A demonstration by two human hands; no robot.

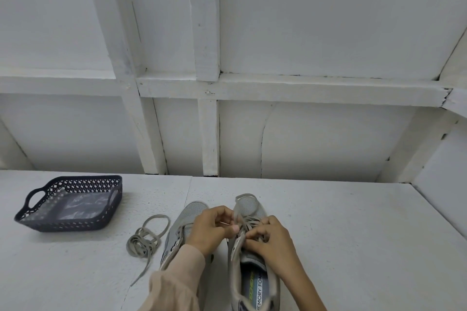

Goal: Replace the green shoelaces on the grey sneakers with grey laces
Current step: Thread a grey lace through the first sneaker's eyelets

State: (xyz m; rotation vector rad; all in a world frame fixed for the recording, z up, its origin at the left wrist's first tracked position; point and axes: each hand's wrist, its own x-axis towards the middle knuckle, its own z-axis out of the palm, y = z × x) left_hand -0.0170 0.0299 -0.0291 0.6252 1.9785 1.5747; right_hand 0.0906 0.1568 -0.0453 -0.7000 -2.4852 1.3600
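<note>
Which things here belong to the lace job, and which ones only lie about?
Job: right sneaker; its threaded lace, pinched by left hand and right hand; left sneaker; loose grey lace beside it.
Lying about: dark basket, to the left.

White table [328,235]: basket [75,180], loose lace [144,242], sneakers [249,203].

We see through one wide-angle camera worn on the head, looking forward and down across the white table [341,230] toward the panelled wall [328,20], close above the left hand [211,228] and right hand [273,241] low in view.
</note>
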